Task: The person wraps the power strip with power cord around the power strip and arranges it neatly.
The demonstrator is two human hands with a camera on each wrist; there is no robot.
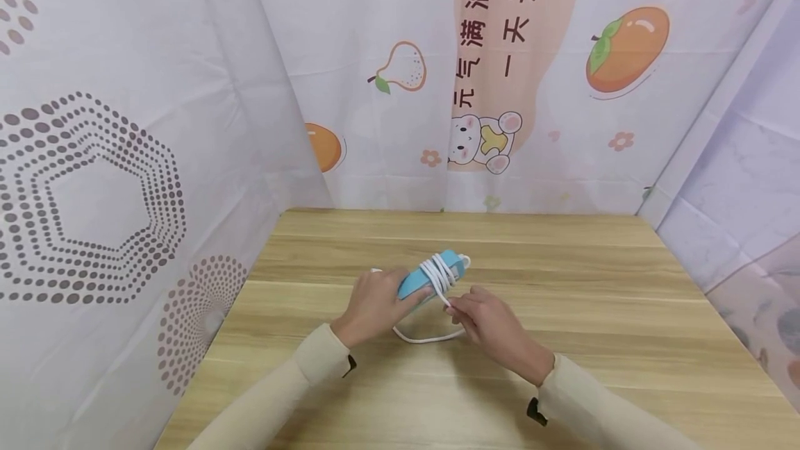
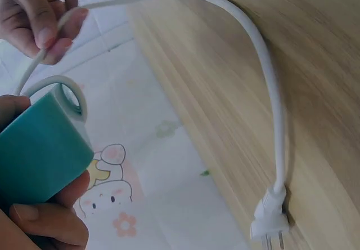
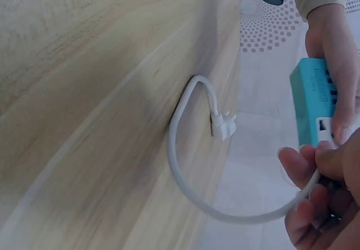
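A blue power strip (image 1: 410, 283) is held tilted above the table by my left hand (image 1: 373, 304), fingers and thumb curled round its near end. White cord (image 1: 439, 271) wraps in several turns round the strip's far part. My right hand (image 1: 494, 328) pinches the cord just right of the strip; in the right wrist view the cord (image 3: 242, 218) runs from its fingers in a loose curve to the tabletop. The cord's white plug (image 2: 270, 219) rests on the wood in the left wrist view. In the right wrist view the strip's socket face (image 3: 323, 92) is partly covered by the left hand.
The wood-grain table (image 1: 562, 262) spreads around both hands. A white curtain (image 1: 350, 12) printed with fruit, flowers and a cartoon animal hangs behind its back edge. Another curtain (image 1: 94, 207) with dotted patterns hangs at the left, and a pale one stands at the right.
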